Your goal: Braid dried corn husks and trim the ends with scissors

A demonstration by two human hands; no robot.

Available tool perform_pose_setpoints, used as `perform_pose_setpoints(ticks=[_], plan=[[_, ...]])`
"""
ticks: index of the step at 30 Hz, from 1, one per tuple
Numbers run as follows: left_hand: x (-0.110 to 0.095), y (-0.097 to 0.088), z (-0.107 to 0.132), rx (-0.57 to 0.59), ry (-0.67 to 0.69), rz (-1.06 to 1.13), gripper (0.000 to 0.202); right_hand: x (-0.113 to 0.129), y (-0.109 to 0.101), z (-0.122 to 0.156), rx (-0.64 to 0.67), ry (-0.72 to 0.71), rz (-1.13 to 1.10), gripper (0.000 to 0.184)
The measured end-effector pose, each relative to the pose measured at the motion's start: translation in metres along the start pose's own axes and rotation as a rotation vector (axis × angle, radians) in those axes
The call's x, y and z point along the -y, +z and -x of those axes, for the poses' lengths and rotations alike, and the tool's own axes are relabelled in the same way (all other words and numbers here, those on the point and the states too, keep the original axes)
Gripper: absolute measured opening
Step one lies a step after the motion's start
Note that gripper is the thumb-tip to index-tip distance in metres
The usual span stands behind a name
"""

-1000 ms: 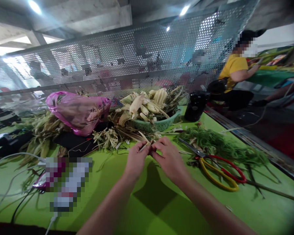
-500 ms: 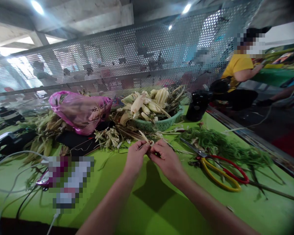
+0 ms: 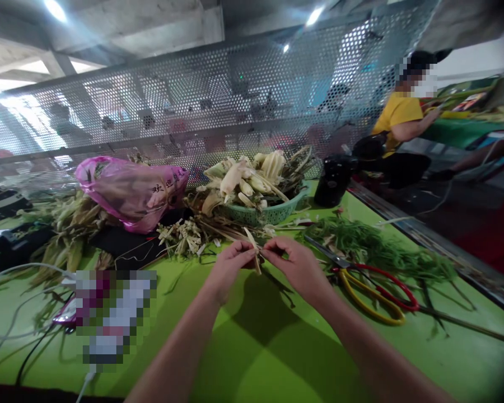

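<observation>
Slanting, top end leftward: pale strip (image 3: 250, 238)

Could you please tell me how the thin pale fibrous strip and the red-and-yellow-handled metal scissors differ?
The thin pale fibrous strip is held up in the left hand's fingertips, with the right hand's fingertips at it; the red-and-yellow-handled metal scissors lie untouched on the green table. The strip is pale, whereas the scissors pair grey blades with brightly coloured handles. The strip is plainly smaller than the scissors.
</observation>
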State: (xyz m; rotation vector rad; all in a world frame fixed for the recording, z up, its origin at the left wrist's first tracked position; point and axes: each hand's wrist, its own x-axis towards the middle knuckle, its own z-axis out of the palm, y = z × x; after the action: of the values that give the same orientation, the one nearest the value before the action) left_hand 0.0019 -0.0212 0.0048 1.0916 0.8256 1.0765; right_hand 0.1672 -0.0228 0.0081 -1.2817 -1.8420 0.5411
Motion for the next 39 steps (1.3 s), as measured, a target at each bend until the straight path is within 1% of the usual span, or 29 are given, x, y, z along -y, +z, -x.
perform_pose_setpoints(ticks=[6, 9, 12, 15, 19, 22, 25, 28, 31, 35, 39], plan=[[-0.001, 0.001, 0.0, -0.004, 0.029, -0.102, 0.022, 0.001, -0.001, 0.0, -0.054, -0.083, 0.067, 0.017], [-0.001, -0.003, 0.0, 0.004, 0.065, -0.188, 0.02, 0.003, -0.001, 0.0, -0.06, -0.096, 0.095, 0.017], [-0.002, -0.007, 0.0, 0.025, 0.076, -0.24, 0.02, 0.003, -0.002, 0.0, -0.072, -0.087, 0.076, 0.017], [-0.004, -0.007, 0.001, 0.025, 0.047, -0.244, 0.021, 0.002, -0.004, -0.001, -0.038, -0.036, -0.026, 0.016], [-0.004, -0.003, 0.002, 0.041, 0.016, -0.227, 0.022, 0.002, -0.004, -0.003, 0.057, 0.069, -0.276, 0.015], [-0.003, 0.0, 0.002, 0.049, 0.005, -0.181, 0.023, 0.001, -0.001, -0.002, 0.019, 0.128, -0.399, 0.014], [0.0, 0.002, 0.001, -0.006, 0.01, -0.103, 0.028, 0.0, 0.002, 0.0, -0.019, 0.179, -0.503, 0.014], [0.002, 0.004, 0.001, -0.016, 0.008, -0.08, 0.032, -0.001, 0.002, 0.0, 0.002, 0.19, -0.579, 0.015], [0.005, 0.005, 0.001, 0.013, 0.016, -0.122, 0.031, 0.0, 0.002, -0.001, 0.006, 0.176, -0.553, 0.017], [0.006, 0.006, 0.002, 0.06, 0.026, -0.156, 0.03, 0.004, 0.002, 0.0, -0.074, 0.158, -0.488, 0.015], [0.003, 0.008, 0.004, 0.143, 0.117, -0.23, 0.024, 0.008, 0.003, 0.001, -0.14, 0.175, -0.484, 0.014]])
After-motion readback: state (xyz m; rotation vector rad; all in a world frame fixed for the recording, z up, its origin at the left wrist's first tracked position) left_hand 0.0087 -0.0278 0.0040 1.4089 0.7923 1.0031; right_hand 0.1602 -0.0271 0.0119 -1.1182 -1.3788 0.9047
